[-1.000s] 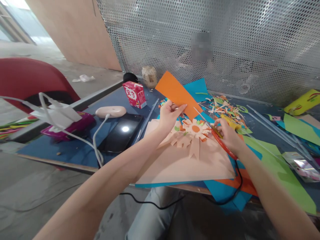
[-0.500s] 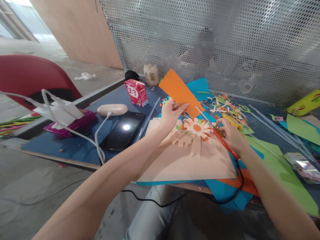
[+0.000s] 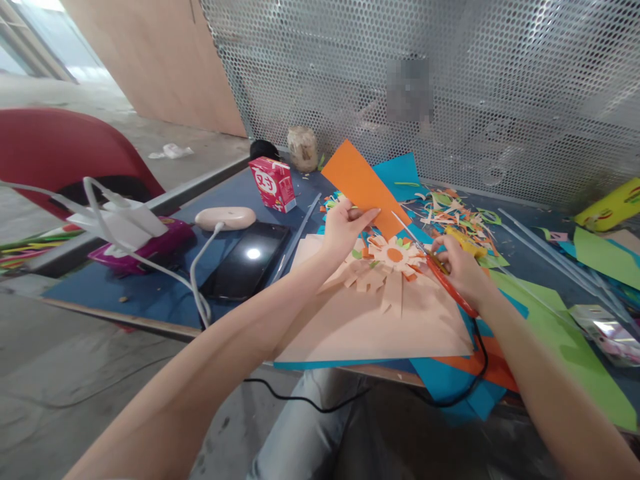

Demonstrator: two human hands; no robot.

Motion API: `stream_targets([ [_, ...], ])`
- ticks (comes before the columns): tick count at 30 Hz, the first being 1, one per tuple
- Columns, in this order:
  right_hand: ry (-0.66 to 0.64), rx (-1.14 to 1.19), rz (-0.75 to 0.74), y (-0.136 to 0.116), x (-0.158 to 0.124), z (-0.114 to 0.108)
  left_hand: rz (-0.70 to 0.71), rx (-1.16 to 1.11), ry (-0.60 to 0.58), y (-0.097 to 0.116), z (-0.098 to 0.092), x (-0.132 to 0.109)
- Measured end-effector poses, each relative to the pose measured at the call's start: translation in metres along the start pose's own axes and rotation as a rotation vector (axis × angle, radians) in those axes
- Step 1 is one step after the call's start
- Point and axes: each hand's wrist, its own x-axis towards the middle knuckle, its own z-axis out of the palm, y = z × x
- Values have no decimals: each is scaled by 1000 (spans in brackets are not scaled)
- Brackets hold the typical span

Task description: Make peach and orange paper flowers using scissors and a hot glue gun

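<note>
My left hand [image 3: 345, 225] pinches the lower edge of an orange paper sheet [image 3: 361, 185] and holds it tilted up above the table. My right hand [image 3: 457, 267] is closed round red-handled scissors [image 3: 434, 270], whose blades point toward the orange sheet. Between the hands lies a peach paper flower [image 3: 393, 255] with an orange centre, resting on a large peach sheet [image 3: 370, 320].
A black phone [image 3: 247, 261], a pink mouse-shaped device [image 3: 225, 218], a white charger with cable [image 3: 120, 223] and a red carton [image 3: 271, 185] lie at the left. Paper scraps [image 3: 445, 210], blue and green sheets [image 3: 565, 333] and clear rods cover the right. A perforated metal screen stands behind.
The orange sheet and my left hand have shifted slightly to the right; my right hand with the scissors stays almost in place.
</note>
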Motion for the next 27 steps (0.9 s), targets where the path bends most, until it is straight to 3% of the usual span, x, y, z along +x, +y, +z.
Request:
stream_targets([
  [27, -34, 45, 1, -3, -1, -3, -103, 37, -47, 3, 1, -1],
])
